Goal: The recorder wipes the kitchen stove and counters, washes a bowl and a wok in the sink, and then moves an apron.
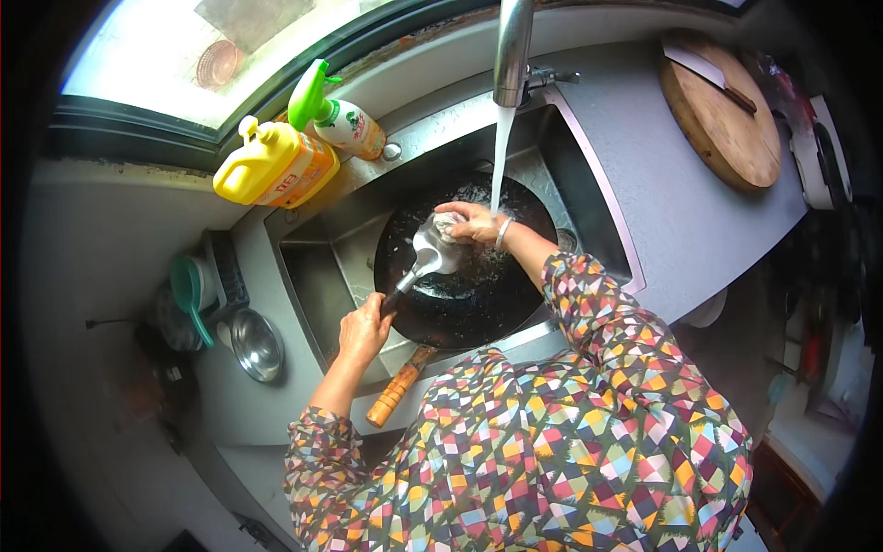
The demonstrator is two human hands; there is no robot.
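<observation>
My left hand grips the dark handle of a metal wok spatula, whose blade is tilted above a black wok. Pressed against the blade is a pale scrubbing cloth, pinched in my right hand; its exact kind is hard to tell. Water runs from the faucet and falls beside my right wrist. The wok lies in a stainless steel sink, its wooden handle sticking out over the front edge.
A yellow detergent jug and a green-topped spray bottle stand behind the sink's left side. On the left counter are a metal bowl and a green ladle. At right, a cleaver rests on a round wooden chopping board.
</observation>
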